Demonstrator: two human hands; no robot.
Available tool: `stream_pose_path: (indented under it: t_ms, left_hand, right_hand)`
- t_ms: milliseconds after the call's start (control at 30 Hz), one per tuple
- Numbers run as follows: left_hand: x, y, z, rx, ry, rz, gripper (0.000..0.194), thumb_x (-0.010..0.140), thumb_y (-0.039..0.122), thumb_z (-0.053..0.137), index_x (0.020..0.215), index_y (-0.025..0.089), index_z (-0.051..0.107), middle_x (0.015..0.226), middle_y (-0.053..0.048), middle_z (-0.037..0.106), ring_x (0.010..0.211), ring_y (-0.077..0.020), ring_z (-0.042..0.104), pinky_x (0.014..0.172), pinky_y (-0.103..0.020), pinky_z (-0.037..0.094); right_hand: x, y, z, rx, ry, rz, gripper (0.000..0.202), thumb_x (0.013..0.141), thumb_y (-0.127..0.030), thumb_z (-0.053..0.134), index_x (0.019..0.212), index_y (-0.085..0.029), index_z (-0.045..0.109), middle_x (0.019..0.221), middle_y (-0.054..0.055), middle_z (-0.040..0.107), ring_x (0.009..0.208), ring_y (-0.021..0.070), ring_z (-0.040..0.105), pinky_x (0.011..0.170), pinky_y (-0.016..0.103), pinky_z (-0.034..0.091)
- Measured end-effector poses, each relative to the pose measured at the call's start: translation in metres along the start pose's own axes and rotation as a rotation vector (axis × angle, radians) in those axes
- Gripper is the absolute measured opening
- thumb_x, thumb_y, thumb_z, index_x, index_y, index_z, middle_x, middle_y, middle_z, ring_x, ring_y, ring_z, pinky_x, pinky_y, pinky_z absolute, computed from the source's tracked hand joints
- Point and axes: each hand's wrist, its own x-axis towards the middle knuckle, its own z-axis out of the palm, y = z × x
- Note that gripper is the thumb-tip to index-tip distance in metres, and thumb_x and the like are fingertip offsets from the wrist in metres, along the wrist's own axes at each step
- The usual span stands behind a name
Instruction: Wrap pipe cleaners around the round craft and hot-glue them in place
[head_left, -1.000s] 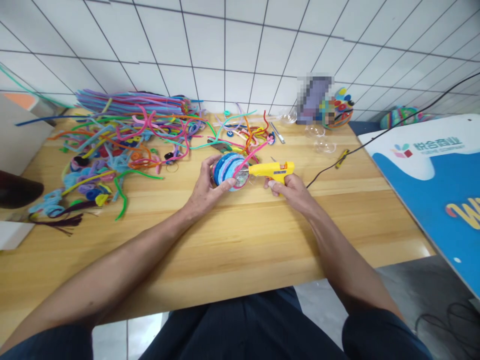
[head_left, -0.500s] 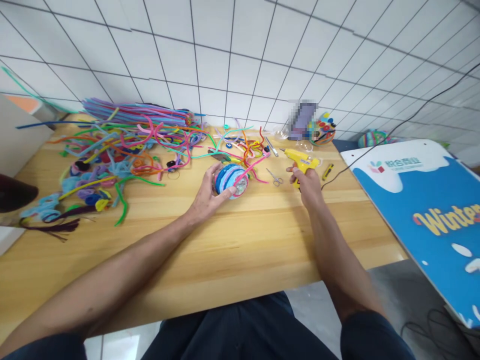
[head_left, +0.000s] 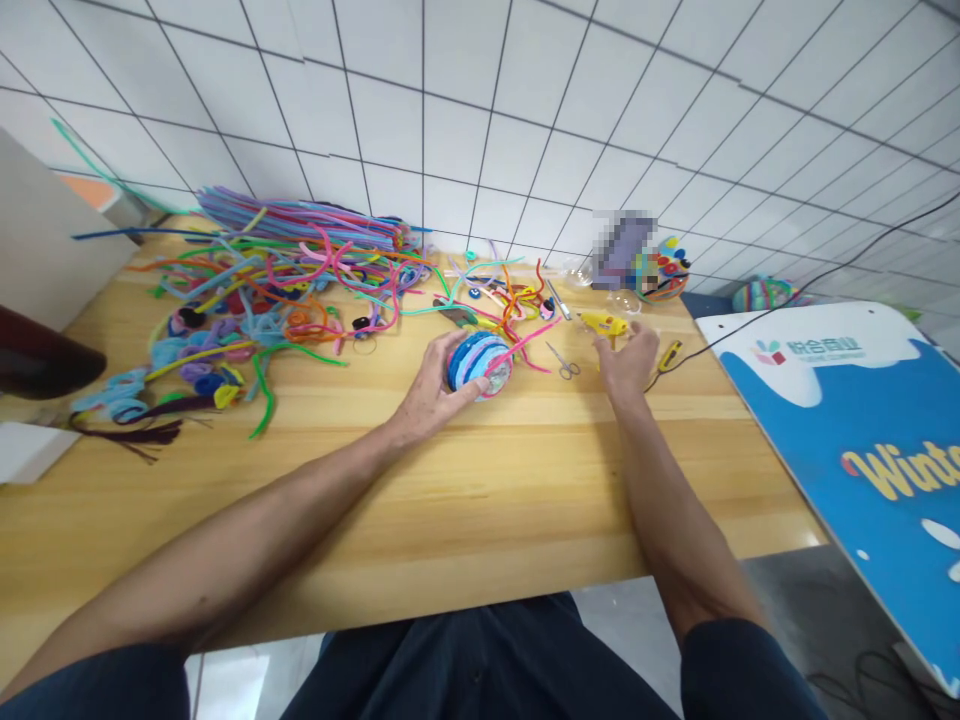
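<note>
My left hand (head_left: pixel 439 390) is closed around a ball (head_left: pixel 474 362) wrapped in blue and light-blue pipe cleaners, with its thumb across the front. A pink pipe cleaner (head_left: pixel 529 342) sticks out from the ball to the upper right. A patch at the ball's right end looks clear or silvery. My right hand (head_left: pixel 628 362) is over a yellow glue gun (head_left: pixel 604 322), which lies on the table with its nozzle to the left. The fingers of that hand look apart and loosened, and they hide the gun's handle. Small scissors (head_left: pixel 564 362) lie between my hands.
Tangled pipe cleaners (head_left: pixel 247 310) cover the table's left side, with a bundle (head_left: pixel 300 217) behind. A yellow cutter (head_left: pixel 670 357) and a black cord (head_left: pixel 739 325) lie at right. A decorated ball (head_left: pixel 663 270) and clear plastic shells (head_left: pixel 624 302) stand near the tiled wall. A blue board (head_left: pixel 825 400) adjoins the table.
My right hand has loosened from the glue gun's handle, and the gun now lies lower on the table. My left hand keeps the ball. The whole view has shifted slightly.
</note>
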Motion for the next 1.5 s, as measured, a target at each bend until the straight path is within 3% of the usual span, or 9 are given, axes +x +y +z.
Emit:
stream_pose_path:
  t_ms: [33,67,133,233,367,567,767,1200,1500]
  left_hand:
    - [0.0,0.0,0.0,0.001,-0.002,0.004,0.086,0.099,0.067,0.083,0.163,0.024,0.047,0.17,-0.02,0.057,0.163,-0.0387,0.057,0.14,-0.062,0.046]
    - [-0.001,-0.001,0.0,0.0,-0.003,0.006,0.086,0.099,0.068,0.083,0.163,0.024,0.047,0.17,-0.021,0.056,0.163,-0.0391,0.057,0.14,-0.062,0.046]
    - [-0.001,-0.001,0.0,-0.003,-0.004,0.004,0.088,0.098,0.069,0.083,0.163,0.024,0.046,0.171,-0.021,0.055,0.163,-0.0397,0.057,0.14,-0.062,0.047]
    - [-0.003,-0.002,0.0,-0.01,-0.009,0.004,0.087,0.099,0.069,0.082,0.164,0.024,0.044,0.17,-0.021,0.056,0.162,-0.0394,0.058,0.139,-0.062,0.048]
    - [-0.004,0.0,-0.001,-0.014,-0.025,0.006,0.085,0.1,0.068,0.083,0.163,0.026,0.044,0.169,-0.02,0.056,0.162,-0.0388,0.058,0.138,-0.062,0.05]
    - [-0.005,0.004,-0.001,-0.022,-0.033,0.036,0.081,0.103,0.065,0.082,0.164,0.027,0.043,0.168,-0.019,0.056,0.162,-0.0374,0.059,0.138,-0.061,0.051]
    - [-0.006,0.001,0.001,-0.026,-0.026,0.044,0.084,0.101,0.065,0.084,0.164,0.026,0.044,0.169,-0.02,0.055,0.162,-0.0384,0.058,0.138,-0.061,0.051]
    - [-0.007,0.003,-0.001,-0.007,-0.041,0.036,0.086,0.101,0.063,0.085,0.167,0.026,0.044,0.17,-0.02,0.053,0.164,-0.0391,0.056,0.139,-0.062,0.049]
    - [-0.007,0.004,0.0,-0.007,-0.042,0.068,0.084,0.102,0.063,0.084,0.166,0.027,0.044,0.169,-0.019,0.053,0.164,-0.0386,0.056,0.138,-0.06,0.05]
  right_hand:
    - [-0.008,-0.01,-0.003,0.014,0.109,0.01,0.062,0.095,-0.048,0.076,0.146,-0.014,0.063,0.154,0.029,0.064,0.142,0.0422,0.061,0.127,0.066,0.046]
    - [-0.018,-0.022,-0.006,0.082,0.135,-0.019,0.062,0.096,-0.049,0.078,0.146,-0.017,0.063,0.153,0.027,0.065,0.137,0.04,0.064,0.126,0.064,0.048]
    - [-0.04,-0.051,-0.008,0.328,-0.052,-0.095,0.051,0.1,-0.057,0.077,0.139,-0.027,0.069,0.137,0.016,0.073,0.121,0.0332,0.07,0.113,0.054,0.059]
    - [-0.069,-0.095,-0.002,0.703,-0.379,-0.115,0.051,0.093,-0.069,0.086,0.125,-0.031,0.075,0.113,0.005,0.076,0.1,0.0252,0.071,0.092,0.042,0.061]
    - [-0.084,-0.125,0.01,0.876,-0.508,-0.053,0.047,0.087,-0.065,0.095,0.115,-0.03,0.079,0.089,-0.002,0.071,0.083,0.0195,0.064,0.08,0.036,0.057]
    - [-0.091,-0.124,0.02,0.959,-0.585,0.038,0.041,0.084,-0.062,0.098,0.093,-0.027,0.077,0.084,-0.002,0.076,0.078,0.0184,0.066,0.077,0.035,0.056]
    - [-0.095,-0.123,0.022,0.961,-0.539,0.008,0.041,0.085,-0.057,0.098,0.111,-0.03,0.081,0.083,-0.005,0.07,0.077,0.0168,0.061,0.077,0.034,0.052]
    - [-0.095,-0.121,0.02,0.961,-0.517,-0.07,0.027,0.091,-0.054,0.095,0.096,-0.029,0.084,0.092,0.0,0.079,0.081,0.0191,0.068,0.078,0.037,0.056]
    - [-0.1,-0.125,0.025,0.953,-0.434,-0.007,0.027,0.088,-0.046,0.093,0.086,-0.027,0.074,0.085,-0.001,0.073,0.08,0.0187,0.067,0.075,0.034,0.058]
